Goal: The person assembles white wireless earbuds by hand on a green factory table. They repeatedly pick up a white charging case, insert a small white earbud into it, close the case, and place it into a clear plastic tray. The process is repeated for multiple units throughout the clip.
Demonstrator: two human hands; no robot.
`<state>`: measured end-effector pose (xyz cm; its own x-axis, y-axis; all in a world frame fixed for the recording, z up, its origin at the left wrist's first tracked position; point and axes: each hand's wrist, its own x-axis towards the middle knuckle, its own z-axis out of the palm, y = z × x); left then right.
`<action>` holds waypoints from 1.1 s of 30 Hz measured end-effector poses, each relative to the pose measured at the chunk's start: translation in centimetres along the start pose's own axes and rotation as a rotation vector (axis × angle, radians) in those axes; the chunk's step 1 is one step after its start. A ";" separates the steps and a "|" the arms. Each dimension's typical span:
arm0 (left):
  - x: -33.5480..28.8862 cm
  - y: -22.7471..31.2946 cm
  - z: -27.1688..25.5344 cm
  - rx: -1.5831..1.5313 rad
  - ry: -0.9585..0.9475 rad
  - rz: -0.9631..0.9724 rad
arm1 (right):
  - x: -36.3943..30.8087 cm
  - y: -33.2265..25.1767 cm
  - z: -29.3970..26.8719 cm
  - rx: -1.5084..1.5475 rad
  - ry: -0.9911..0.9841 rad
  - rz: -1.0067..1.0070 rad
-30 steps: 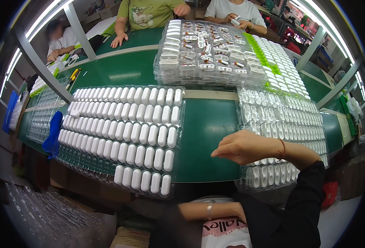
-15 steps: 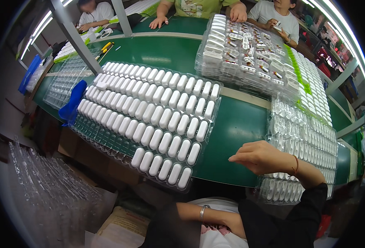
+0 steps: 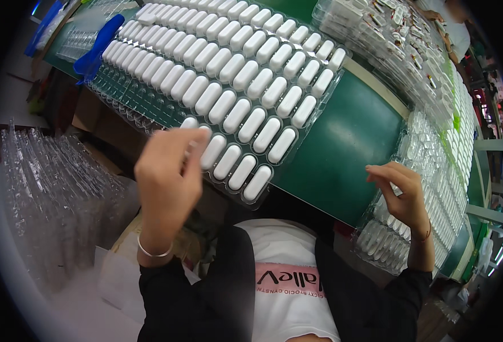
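Observation:
My left hand [image 3: 170,174] is over the front edge of the clear plastic tray [image 3: 290,165], blurred by motion. Its fingers are curled together at the left end of the front row of white, rounded, capsule-shaped cases [image 3: 227,162]. What they pinch, if anything, is hidden. Off to the right, my right hand [image 3: 402,191] hovers between the green tabletop and a second clear tray [image 3: 377,242] filled with similar white pieces. Its fingers are bent and apart from the thumb, with nothing visible between them.
Bare tray cells [image 3: 143,102] lie left of the cases, beside a blue curved object [image 3: 98,48]. Stacked trays of small parts [image 3: 388,45] stand at the far right. Clear empty trays [image 3: 57,194] are stacked at lower left. Green tabletop [image 3: 342,137] shows between the trays.
My left arm, earlier folded across my body, has reached forward to the tray's front row. My right hand has shifted toward the right-hand tray and its fingers have parted. The view has tilted down.

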<state>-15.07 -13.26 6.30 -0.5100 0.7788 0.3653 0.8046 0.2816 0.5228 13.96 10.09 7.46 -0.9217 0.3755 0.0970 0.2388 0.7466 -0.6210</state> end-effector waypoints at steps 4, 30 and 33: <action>0.9 -4.7 0.6 0.377 -0.092 -0.107 | -1.3 1.4 0.0 0.045 0.134 0.177; -1.7 12.4 13.4 -0.724 -0.126 0.253 | -7.8 7.0 -1.5 -0.333 0.318 0.658; -1.9 12.2 13.2 -0.764 -0.132 0.218 | -8.0 7.2 -1.7 -0.341 0.328 0.644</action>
<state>-0.30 -3.91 1.78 -0.2868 0.8455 0.4504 0.4266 -0.3082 0.8503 23.54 13.39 3.51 -0.4467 0.8928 0.0573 0.8228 0.4352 -0.3655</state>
